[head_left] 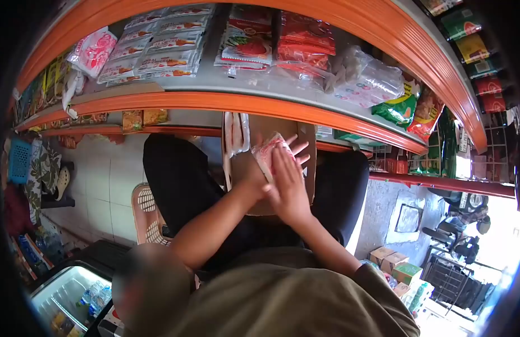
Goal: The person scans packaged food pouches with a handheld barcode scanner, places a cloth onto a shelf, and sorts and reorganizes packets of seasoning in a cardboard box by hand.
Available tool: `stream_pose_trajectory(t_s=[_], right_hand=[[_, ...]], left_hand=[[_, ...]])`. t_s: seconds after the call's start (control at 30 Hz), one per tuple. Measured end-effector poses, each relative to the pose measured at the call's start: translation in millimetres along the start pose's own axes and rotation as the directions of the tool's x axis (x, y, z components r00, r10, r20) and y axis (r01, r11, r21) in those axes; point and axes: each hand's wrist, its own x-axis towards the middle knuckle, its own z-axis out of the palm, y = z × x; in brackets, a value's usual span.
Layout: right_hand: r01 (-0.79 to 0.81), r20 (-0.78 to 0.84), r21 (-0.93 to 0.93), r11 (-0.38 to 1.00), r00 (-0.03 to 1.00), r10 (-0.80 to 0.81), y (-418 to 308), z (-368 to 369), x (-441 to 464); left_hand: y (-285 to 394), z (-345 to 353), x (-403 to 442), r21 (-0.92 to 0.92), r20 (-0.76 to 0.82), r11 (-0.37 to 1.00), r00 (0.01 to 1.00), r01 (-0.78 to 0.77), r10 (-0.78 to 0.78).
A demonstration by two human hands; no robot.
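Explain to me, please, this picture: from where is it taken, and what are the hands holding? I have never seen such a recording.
No machine is here: the left hand and right hand are the person's own, bare. A camera worn on the head, looking forward and down, took this one picture. Between the hands is a red-and-white packet; the right hand lies flat on it, and the left is partly hidden. Below them is a cardboard box, between two dark trouser legs. More packs line its left side. Ahead, an orange-edged shelf carries red bags and silvery sachets.
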Motion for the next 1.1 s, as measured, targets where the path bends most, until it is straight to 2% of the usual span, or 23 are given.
stream_pose_trajectory(t_s=[0.03,0.1,0.17,0.23,0.27,0.3,0.37,0.43,0.5,0.57,0.6,0.63,0.67,0.7,0.77,0.83,0.87,0.9,0.97,1.0,1.03,1.07,1.1], right_hand=[[-0.047,-0.009,0.098,0.994,0.999,0.048,14.5,-0.5,-1.6],[-0.224,-0.212,0.563,0.795,0.891,0.402,43.2,2.2,10.4],[-0.282,-0.081,0.804,0.523,0.819,0.567,62.7,-9.0,19.1],[-0.157,0.004,0.967,0.201,0.799,0.602,78.6,-14.0,18.0],[-0.138,0.037,0.982,0.126,0.804,0.593,83.1,-15.5,17.0],[-0.138,0.037,0.983,0.125,0.802,0.595,83.5,-13.0,15.0],[-0.195,0.17,0.981,0.004,0.865,0.472,71.1,-7.1,9.7],[-0.354,0.495,0.832,-0.427,0.82,0.286,49.3,-1.1,1.9],[-0.307,0.544,0.734,-0.606,0.801,0.252,36.6,14.3,-7.1],[-0.327,0.465,0.54,-0.776,0.884,-0.049,22.9,14.9,-6.7],[-0.286,0.519,0.623,-0.728,0.848,0.11,25.8,19.8,-3.1],[-0.296,0.505,0.645,-0.705,0.857,0.101,36.5,27.9,-3.1],[-0.307,0.503,0.711,-0.633,0.851,0.152,43.4,30.9,-2.6],[-0.319,0.493,0.771,-0.551,0.847,0.2,49.9,31.9,0.8],[-0.196,0.431,0.789,-0.583,0.852,0.296,52.8,29.7,16.4],[-0.143,0.325,0.901,-0.409,0.847,0.42,59.6,37.1,35.0],[-0.144,0.265,0.945,-0.293,0.864,0.428,52.7,34.5,43.8],[-0.149,0.269,0.945,-0.293,0.864,0.426,54.5,41.9,52.6],[-0.24,0.098,0.925,0.295,0.9,0.424,59.5,64.8,68.9],[-0.267,0.06,0.827,0.495,0.917,0.395,55.2,78.0,71.6],[-0.279,0.027,0.688,0.67,0.933,0.36,48.0,89.7,75.4],[-0.314,0.165,0.716,0.623,0.944,0.286,36.5,92.0,81.2],[-0.312,0.163,0.718,0.622,0.944,0.286,35.4,92.5,80.1]], left_hand=[[2.3,7.6,-1.2,-0.03,-0.048,1.0,0.999,0.0,-0.002],[9.6,14.2,-4.3,0.03,-0.261,0.993,0.96,0.117,-0.106],[11.3,25.8,-8.9,-0.015,-0.314,0.992,0.941,0.128,-0.126],[11.6,28.7,-11.7,0.053,-0.203,0.948,0.933,0.313,-0.297],[13.1,33.9,-15.7,0.107,-0.305,0.933,0.904,0.344,-0.299],[17.0,38.4,-20.0,0.106,-0.307,0.932,0.903,0.347,-0.301],[25.4,46.0,-28.6,-0.032,-0.193,0.957,0.938,0.287,-0.288],[31.4,50.9,-32.4,-0.05,-0.173,0.972,0.957,0.229,-0.234],[39.4,51.2,-33.1,-0.129,-0.086,0.975,0.978,0.179,-0.19],[43.4,55.5,-25.4,0.079,-0.288,0.992,0.955,0.095,-0.068],[46.5,48.7,-22.6,0.381,-0.288,0.924,0.948,-0.018,0.137],[51.4,41.0,-21.0,0.648,-0.232,0.754,0.917,-0.104,0.325],[66.5,36.8,-24.1,0.869,-0.142,0.483,0.88,-0.109,0.454],[78.7,26.9,-25.3,0.867,-0.201,0.489,0.827,-0.1,0.525],[103.0,25.6,-30.2,0.842,-0.354,0.534,0.672,-0.074,0.651],[118.2,29.1,-29.5,0.845,-0.297,0.469,0.504,-0.256,0.811],[128.7,23.5,-29.5,0.817,-0.301,0.488,0.494,-0.308,0.816],[134.7,21.9,-28.6,0.789,-0.34,0.523,0.481,-0.321,0.808],[139.7,15.3,-25.1,0.774,-0.344,0.517,0.443,-0.365,0.828],[145.3,6.5,-21.2,0.777,-0.338,0.512,0.443,-0.366,0.83],[152.5,-6.9,-16.0,0.869,-0.342,0.452,0.42,-0.198,0.841],[157.1,-17.8,-11.6,0.925,-0.342,0.38,0.398,-0.018,0.851],[157.7,-29.4,-8.2,0.926,-0.34,0.378,0.399,-0.017,0.852]])
